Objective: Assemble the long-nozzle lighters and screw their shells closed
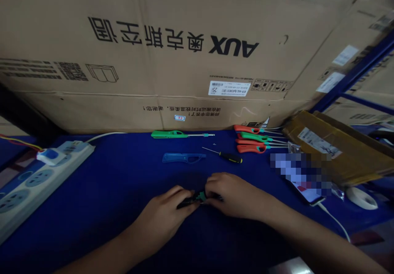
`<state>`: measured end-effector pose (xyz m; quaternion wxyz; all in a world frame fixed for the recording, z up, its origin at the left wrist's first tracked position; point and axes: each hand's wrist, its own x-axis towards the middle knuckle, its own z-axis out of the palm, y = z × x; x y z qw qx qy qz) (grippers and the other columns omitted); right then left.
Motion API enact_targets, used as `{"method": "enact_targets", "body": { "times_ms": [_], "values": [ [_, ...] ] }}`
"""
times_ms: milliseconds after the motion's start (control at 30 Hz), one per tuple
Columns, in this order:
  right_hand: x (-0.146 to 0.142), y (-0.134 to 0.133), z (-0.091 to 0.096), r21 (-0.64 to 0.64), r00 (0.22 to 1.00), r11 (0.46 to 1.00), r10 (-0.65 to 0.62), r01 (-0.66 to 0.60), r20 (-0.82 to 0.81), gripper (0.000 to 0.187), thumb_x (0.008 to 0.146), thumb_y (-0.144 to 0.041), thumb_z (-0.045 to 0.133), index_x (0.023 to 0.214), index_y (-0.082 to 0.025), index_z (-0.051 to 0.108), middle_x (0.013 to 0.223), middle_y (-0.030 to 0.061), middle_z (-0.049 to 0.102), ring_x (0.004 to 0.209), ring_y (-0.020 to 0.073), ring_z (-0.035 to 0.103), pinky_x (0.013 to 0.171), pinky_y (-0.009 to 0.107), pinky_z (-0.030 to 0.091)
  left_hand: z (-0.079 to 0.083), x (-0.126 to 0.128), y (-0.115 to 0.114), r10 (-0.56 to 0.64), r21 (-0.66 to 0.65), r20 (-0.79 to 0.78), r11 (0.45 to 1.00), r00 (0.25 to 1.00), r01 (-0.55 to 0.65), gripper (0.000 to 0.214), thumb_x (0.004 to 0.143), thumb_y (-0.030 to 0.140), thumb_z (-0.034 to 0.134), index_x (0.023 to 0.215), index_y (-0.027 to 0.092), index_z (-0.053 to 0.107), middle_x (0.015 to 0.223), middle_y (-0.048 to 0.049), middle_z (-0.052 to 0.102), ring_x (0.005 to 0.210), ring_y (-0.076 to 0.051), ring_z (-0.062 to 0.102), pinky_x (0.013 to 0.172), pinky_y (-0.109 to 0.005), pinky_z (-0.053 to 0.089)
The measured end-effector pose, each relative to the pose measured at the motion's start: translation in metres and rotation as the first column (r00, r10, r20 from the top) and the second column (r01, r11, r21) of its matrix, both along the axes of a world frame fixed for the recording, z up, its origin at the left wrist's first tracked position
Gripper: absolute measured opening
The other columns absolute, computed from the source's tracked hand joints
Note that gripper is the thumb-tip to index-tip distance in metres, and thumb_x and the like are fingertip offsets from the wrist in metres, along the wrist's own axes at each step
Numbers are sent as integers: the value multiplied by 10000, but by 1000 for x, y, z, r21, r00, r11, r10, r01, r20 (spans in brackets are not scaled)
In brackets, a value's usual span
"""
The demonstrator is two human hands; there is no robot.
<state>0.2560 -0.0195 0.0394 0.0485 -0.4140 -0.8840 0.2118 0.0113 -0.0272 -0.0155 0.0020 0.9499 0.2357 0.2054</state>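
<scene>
Both hands meet low over the blue table, fingers closed on a dark lighter body with a green part [200, 196]. My left hand [172, 204] pinches its left end. Wrapped over its right end is my right hand [226, 194], and the fingers hide much of the piece. Just beyond lies a translucent blue lighter shell half [181, 158]. To its right rests a screwdriver [229, 156] with a black and yellow handle. A green long-nosed lighter [169, 134] lies at the back, by the cardboard.
Several red and green lighters [252, 140] are bunched at the back right, beside a brown carton [332, 147]. A phone [303, 183] on a white cable and a roll of tape [361, 198] lie right. A power strip [46, 179] runs along the left. Printed cardboard [184, 77] walls the back.
</scene>
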Motion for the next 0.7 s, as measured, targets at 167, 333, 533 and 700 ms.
{"method": "enact_targets", "body": {
  "times_ms": [167,333,533,700],
  "values": [
    [-1,2,-4,-12,1000,1000,26,-27,-15,108,868,-88,650,886,-180,706,893,32,696,851,163,646,751,268,465,1,1,-1,13,15,-28,1000,1000,-13,391,947,85,556,1289,250,651,1130,-48,703,990,-190,679,755,-275,653],
    [1,-1,-9,-5,999,999,39,-40,-33,91,910,-109,628,914,-163,702,905,50,691,867,175,635,770,288,475,1,0,0,8,14,-16,1000,1000,-8,365,972,100,527,1279,251,654,1137,-49,702,994,-191,681,745,-279,654],
    [7,1,-8,-38,994,996,72,-76,-86,88,935,-138,637,956,-164,718,928,46,698,873,160,655,787,273,506,0,0,1,5,-6,7,1000,1000,-5,352,972,104,530,1264,249,665,1120,-53,698,991,-189,680,772,-287,652],
    [11,3,-8,-77,988,993,77,-88,-132,138,901,-74,642,960,-163,730,923,39,699,866,149,662,785,258,507,-2,1,2,8,-39,-3,999,1000,-8,374,944,81,572,1266,246,667,1141,-58,692,1023,-215,680,787,-326,661]
  ]
}}
